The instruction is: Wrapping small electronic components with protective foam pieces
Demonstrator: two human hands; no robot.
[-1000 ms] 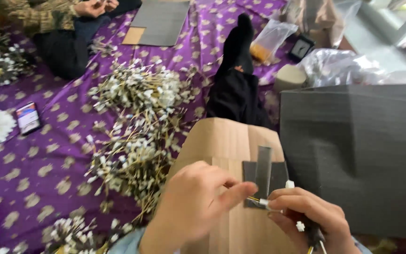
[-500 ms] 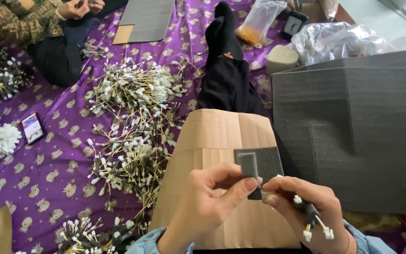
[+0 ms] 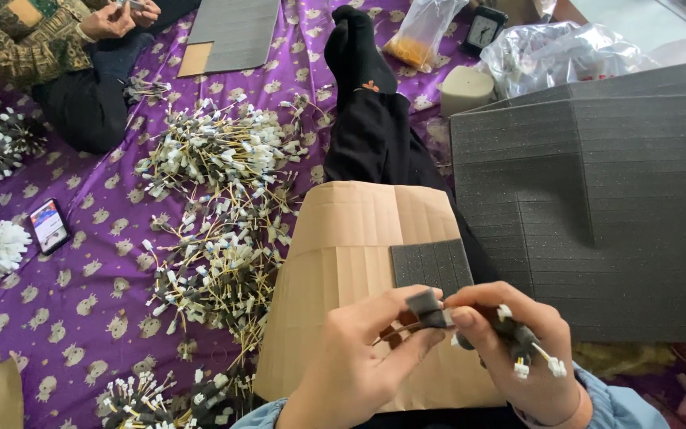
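A small dark foam strip [image 3: 426, 306] is pinched between the two hands, low in the head view, above a folded brown cardboard sheet [image 3: 351, 262] resting on the person's lap. The left hand [image 3: 359, 361] comes in from the lower left, and its grip is closed on the strip between thumb and forefinger. The right hand [image 3: 518, 357] comes in from the lower right; its thumb presses the strip's right end, while a bundle of thin wires with white plugs [image 3: 529, 357] is held in the curled fingers, plug ends hanging toward the lower right. The strip's long axis is seen running roughly left to right, between the two thumbs, so both hands are equally near it.

Just beyond the hands, a small square of grey foam [image 3: 432, 266] lies on the cardboard. To the right, large grey foam sheets [image 3: 597, 206] are stacked. To the left, heaps of wired white plugs [image 3: 216, 199] are spread over a purple patterned cloth [image 3: 81, 278] on the floor. Another person's hands [image 3: 117, 16] are visible at the top left.
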